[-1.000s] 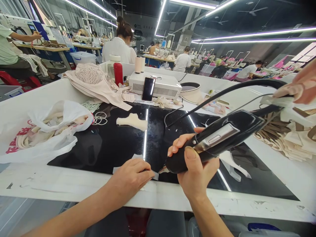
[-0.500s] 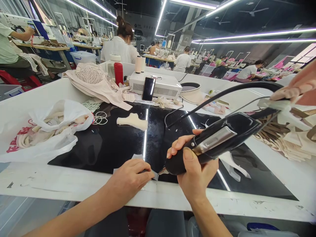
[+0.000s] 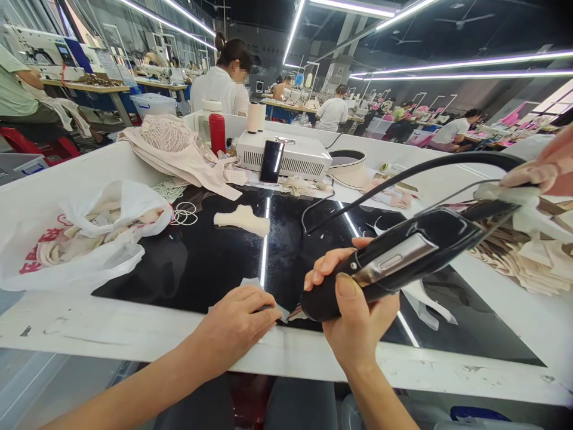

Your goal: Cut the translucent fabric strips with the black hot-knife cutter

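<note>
White bag (image 3: 107, 266) bears red characters (image 3: 41, 252) (illegible); right hand (image 3: 358, 319) holds black tool (image 3: 396, 263).

The left hand (image 3: 244, 316) partly hides the grey sheet (image 3: 251, 282) beneath it.

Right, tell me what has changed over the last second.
At far left, a co-worker's arm has drawn back from the sewing machine; the nearest co-worker in white has turned their head rightward. Unchanged: the left hand on the grey piece, the right hand holding the black tool. Neither hand took or released anything.
</note>
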Demonstrator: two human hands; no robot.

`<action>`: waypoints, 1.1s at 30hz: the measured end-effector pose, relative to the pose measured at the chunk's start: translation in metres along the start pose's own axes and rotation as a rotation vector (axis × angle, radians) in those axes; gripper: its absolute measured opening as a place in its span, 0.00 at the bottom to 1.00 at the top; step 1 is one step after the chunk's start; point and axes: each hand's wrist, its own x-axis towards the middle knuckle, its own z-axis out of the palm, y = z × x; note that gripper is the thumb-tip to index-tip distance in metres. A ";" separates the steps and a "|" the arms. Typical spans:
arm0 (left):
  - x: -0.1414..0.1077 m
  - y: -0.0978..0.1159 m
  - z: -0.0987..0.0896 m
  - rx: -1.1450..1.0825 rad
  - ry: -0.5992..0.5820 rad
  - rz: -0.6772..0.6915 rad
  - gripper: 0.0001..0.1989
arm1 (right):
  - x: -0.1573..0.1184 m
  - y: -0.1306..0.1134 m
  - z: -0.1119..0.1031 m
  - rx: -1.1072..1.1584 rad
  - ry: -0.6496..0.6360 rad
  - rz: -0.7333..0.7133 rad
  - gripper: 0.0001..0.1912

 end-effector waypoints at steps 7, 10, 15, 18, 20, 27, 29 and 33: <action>0.005 -0.002 0.004 0.010 -0.008 -0.006 0.09 | 0.003 0.002 -0.002 -0.038 0.021 0.009 0.19; 0.006 -0.005 0.002 0.024 -0.016 0.004 0.09 | 0.011 -0.002 -0.002 -0.097 0.038 0.005 0.20; -0.010 -0.015 -0.024 0.063 -0.001 -0.125 0.12 | 0.021 -0.011 0.005 -0.286 0.017 0.016 0.17; -0.030 -0.020 -0.043 0.078 0.001 -0.308 0.14 | 0.019 -0.009 0.017 -0.140 0.010 0.055 0.19; -0.043 -0.022 -0.051 0.076 -0.006 -0.389 0.15 | 0.016 -0.005 0.027 -0.051 -0.006 0.080 0.20; -0.056 -0.025 -0.047 0.031 0.031 -0.513 0.11 | 0.008 0.015 0.065 0.073 -0.092 0.087 0.20; -0.054 -0.025 -0.045 0.018 0.043 -0.523 0.09 | 0.008 0.020 0.072 0.085 -0.103 0.082 0.20; -0.052 -0.024 -0.045 -0.004 0.046 -0.530 0.04 | 0.008 0.026 0.081 0.090 -0.105 0.080 0.19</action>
